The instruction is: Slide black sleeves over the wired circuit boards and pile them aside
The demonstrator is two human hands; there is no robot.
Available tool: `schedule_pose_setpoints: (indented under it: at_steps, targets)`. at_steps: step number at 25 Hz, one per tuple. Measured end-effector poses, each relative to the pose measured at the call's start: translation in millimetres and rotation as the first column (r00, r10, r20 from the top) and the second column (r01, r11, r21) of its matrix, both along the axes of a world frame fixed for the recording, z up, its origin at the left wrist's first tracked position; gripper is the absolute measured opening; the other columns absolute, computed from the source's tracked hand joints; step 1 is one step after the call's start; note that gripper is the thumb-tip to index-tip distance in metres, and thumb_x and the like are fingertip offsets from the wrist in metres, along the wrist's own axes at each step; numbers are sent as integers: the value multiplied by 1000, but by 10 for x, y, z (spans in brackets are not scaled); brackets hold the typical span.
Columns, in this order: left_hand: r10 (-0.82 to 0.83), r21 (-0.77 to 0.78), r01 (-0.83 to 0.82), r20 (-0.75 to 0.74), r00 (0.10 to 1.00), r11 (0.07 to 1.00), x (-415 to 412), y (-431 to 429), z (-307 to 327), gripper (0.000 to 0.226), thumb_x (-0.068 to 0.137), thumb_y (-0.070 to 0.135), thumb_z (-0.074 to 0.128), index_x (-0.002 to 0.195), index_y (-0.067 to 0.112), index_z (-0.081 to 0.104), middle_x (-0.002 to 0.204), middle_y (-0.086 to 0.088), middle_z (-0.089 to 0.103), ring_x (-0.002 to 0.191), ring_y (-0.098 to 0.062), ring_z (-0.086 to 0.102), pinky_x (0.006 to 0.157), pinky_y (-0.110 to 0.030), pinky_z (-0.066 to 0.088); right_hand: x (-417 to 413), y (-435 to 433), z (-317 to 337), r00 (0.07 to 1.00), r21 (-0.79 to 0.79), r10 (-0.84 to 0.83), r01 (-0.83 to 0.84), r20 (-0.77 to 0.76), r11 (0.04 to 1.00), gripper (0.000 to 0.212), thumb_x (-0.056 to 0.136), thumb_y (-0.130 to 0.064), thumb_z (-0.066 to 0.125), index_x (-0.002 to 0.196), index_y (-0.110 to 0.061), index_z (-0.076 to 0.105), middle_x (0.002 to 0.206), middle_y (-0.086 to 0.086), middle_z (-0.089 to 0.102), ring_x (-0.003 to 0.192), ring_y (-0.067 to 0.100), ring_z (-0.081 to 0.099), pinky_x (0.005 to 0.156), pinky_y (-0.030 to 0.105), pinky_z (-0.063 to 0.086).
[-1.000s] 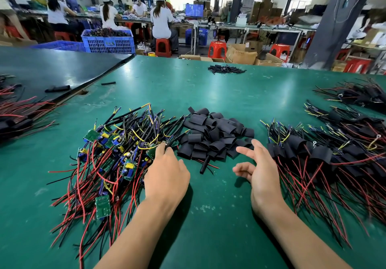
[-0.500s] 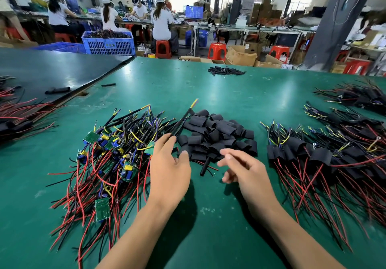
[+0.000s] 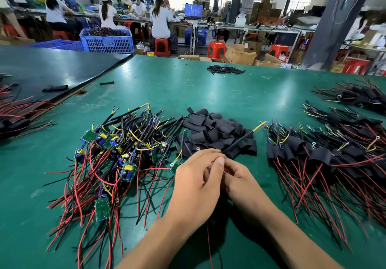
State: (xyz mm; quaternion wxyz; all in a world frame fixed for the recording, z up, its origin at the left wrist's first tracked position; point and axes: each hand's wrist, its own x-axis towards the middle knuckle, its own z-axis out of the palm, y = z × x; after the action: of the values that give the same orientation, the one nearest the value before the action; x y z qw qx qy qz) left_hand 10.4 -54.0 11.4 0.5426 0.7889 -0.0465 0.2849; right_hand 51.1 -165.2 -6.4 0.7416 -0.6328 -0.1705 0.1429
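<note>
The person's two hands met over the green desk (image 3: 208,93), just in front of the loose heap of black sleeves (image 3: 217,131). The left hand (image 3: 196,182) was curled, with thumb and forefinger pinched together on the near end of one wired piece (image 3: 240,140). The right hand (image 3: 242,183) pressed against it from the other side, its fingers curled round the same piece. The fingers hid any board on it, so whether a sleeve was already on it could not be told. The piece's black lead ran up and to the right, crossing over the sleeve heap and ending in a yellow tip. A thin red wire (image 3: 209,241) hung down below the hands.

To the left of the hands lay the pile of bare circuit boards (image 3: 117,156), green boards tangled in red, black and yellow wires. To the right, set apart from the sleeve heap, lay the pile of sleeved boards (image 3: 313,158), with red wires fanning toward the desk's near edge. Two more such piles (image 3: 355,122) lay beyond it. A small far heap of sleeves (image 3: 225,69) sat near the desk's back edge. A dark panel (image 3: 52,68) covered the desk's left corner. Behind it stood a blue crate (image 3: 106,41) and red stools (image 3: 216,49), where seated workers (image 3: 160,20) faced other benches.
</note>
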Motion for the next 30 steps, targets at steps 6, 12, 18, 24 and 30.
schedule_pose_setpoints:
  at_steps: [6, 12, 18, 24, 30]
  targets:
    - [154, -126, -151, 13, 988, 980, -31, -34, 16, 18, 91, 19, 60, 87, 32, 71, 97, 15, 59, 86, -5, 62, 72, -7, 42, 0, 52, 37, 975, 306, 115, -51, -192, 950, 28, 98, -20, 57, 119, -5, 66, 119, 22, 69, 111, 30, 69, 87, 31, 57]
    - [251, -160, -271, -136, 958, 949, 8, 51, -37, 21, 96, 18, 60, 81, 32, 62, 73, 17, 66, 65, -1, 60, 59, -9, 40, 37, 73, 43, 989, 311, 39, 8, -145, 951, 23, 95, -19, 53, 108, -8, 70, 122, 22, 68, 118, 33, 64, 100, 37, 51]
    - [320, -236, -358, -183, 929, 903, 59, 137, -20, 11, 92, 19, 66, 90, 27, 59, 83, 11, 66, 76, 3, 61, 67, -5, 40, 50, 28, 63, 988, 334, 68, -17, -142, 942, 29, 99, -18, 50, 119, 0, 60, 128, 16, 67, 114, 25, 67, 84, 27, 56]
    - [249, -159, -275, -165, 954, 948, 56, 153, -6, 8, 85, 27, 74, 88, 31, 67, 85, 14, 70, 80, 1, 67, 77, -16, 50, 66, 17, 73, 990, 315, 56, -11, -132, 949, 23, 97, -21, 53, 111, -14, 70, 129, 12, 67, 112, 24, 67, 96, 33, 54]
    - [299, -120, -319, -158, 941, 940, 97, 198, -14, 13, 88, 18, 71, 96, 29, 70, 88, 11, 72, 80, 1, 66, 80, -19, 51, 104, 17, 40, 995, 303, -43, 68, -86, 951, 21, 92, -32, 63, 107, -22, 76, 125, 8, 70, 117, 24, 66, 94, 29, 54]
